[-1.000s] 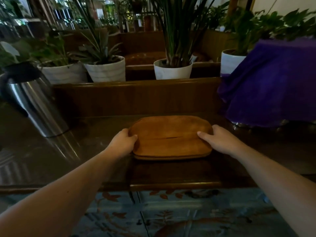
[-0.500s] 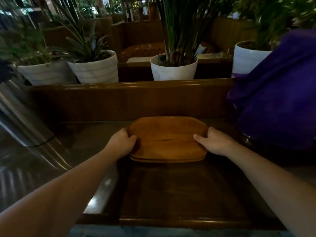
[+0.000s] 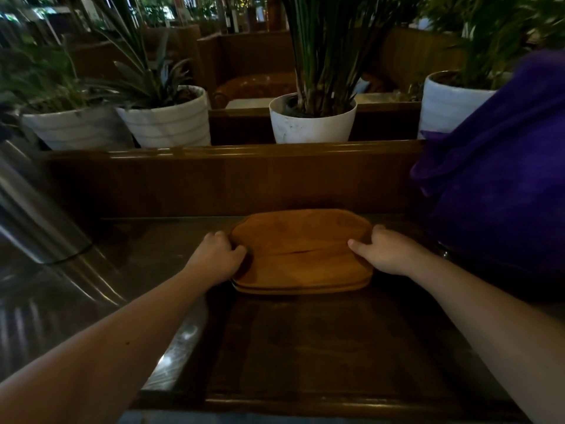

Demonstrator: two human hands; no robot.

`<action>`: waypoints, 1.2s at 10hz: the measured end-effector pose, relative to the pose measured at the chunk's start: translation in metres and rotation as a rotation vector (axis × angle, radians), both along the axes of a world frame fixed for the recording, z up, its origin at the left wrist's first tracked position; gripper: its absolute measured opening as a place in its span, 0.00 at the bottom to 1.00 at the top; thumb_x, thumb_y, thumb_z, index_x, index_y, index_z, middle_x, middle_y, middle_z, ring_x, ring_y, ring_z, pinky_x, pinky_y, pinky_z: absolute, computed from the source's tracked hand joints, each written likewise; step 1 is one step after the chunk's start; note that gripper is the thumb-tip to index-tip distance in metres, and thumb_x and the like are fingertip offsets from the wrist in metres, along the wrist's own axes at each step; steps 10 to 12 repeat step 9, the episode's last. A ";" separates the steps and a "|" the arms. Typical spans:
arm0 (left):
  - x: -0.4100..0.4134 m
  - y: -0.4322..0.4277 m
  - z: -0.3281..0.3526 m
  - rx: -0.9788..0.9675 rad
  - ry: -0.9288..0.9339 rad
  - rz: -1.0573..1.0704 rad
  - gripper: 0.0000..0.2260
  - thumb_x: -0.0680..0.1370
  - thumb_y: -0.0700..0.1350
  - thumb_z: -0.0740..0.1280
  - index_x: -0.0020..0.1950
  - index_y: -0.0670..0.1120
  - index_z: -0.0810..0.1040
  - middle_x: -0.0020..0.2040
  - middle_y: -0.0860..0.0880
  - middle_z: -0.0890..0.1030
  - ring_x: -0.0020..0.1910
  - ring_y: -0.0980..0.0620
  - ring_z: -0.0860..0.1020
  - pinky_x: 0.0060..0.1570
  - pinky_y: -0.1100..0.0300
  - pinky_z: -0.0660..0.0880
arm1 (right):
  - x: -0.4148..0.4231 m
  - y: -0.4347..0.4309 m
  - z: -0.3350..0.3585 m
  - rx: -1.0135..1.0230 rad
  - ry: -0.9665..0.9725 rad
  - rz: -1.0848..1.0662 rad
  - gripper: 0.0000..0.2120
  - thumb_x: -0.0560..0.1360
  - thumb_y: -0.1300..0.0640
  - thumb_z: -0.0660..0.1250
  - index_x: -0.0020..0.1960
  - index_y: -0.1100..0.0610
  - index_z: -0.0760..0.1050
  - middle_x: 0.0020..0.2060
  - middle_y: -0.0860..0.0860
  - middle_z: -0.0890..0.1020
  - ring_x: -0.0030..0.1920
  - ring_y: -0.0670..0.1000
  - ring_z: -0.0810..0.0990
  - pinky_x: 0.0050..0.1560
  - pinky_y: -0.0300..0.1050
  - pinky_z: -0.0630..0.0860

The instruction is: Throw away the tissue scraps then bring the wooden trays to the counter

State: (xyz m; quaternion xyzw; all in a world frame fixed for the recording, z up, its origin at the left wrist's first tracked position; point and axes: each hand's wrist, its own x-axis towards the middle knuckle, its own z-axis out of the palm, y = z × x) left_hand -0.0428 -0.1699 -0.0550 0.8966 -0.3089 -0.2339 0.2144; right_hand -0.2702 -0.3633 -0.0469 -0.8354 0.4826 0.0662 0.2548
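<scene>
A stack of brown wooden trays (image 3: 301,250) lies flat on the dark wooden counter (image 3: 321,347), close to its raised back panel. The stack shows at least two edges at its front. My left hand (image 3: 215,258) grips the stack's left end, fingers curled over the rim. My right hand (image 3: 386,252) holds the right end, with the thumb lying on the top tray. No tissue scraps are in view.
A purple cloth (image 3: 501,185) covers something bulky right of the trays. A shiny steel kettle (image 3: 33,215) stands at the left. White plant pots (image 3: 313,119) line the ledge behind the back panel (image 3: 232,179).
The view has moved closer over the counter. The trays sit further in towards the back panel, both hands still on their ends.
</scene>
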 end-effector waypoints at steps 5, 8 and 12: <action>-0.001 0.003 -0.001 0.019 -0.090 -0.069 0.09 0.79 0.50 0.62 0.43 0.46 0.71 0.58 0.41 0.75 0.45 0.51 0.75 0.42 0.56 0.73 | -0.008 0.008 0.011 -0.334 0.008 0.074 0.27 0.75 0.39 0.62 0.67 0.54 0.67 0.53 0.52 0.79 0.46 0.53 0.79 0.44 0.51 0.79; -0.019 0.030 0.031 0.077 -0.660 -0.379 0.31 0.79 0.62 0.54 0.77 0.51 0.51 0.77 0.45 0.60 0.74 0.43 0.61 0.69 0.45 0.65 | -0.007 0.047 0.042 -0.588 0.010 0.365 0.41 0.71 0.28 0.56 0.77 0.46 0.49 0.78 0.53 0.55 0.76 0.58 0.57 0.69 0.61 0.66; -0.028 0.044 0.063 0.030 -0.887 -0.476 0.31 0.78 0.64 0.50 0.78 0.53 0.46 0.79 0.46 0.53 0.77 0.43 0.52 0.73 0.44 0.56 | 0.000 0.069 0.069 -0.751 -0.042 0.490 0.42 0.71 0.29 0.57 0.77 0.45 0.45 0.79 0.54 0.50 0.77 0.58 0.53 0.73 0.60 0.60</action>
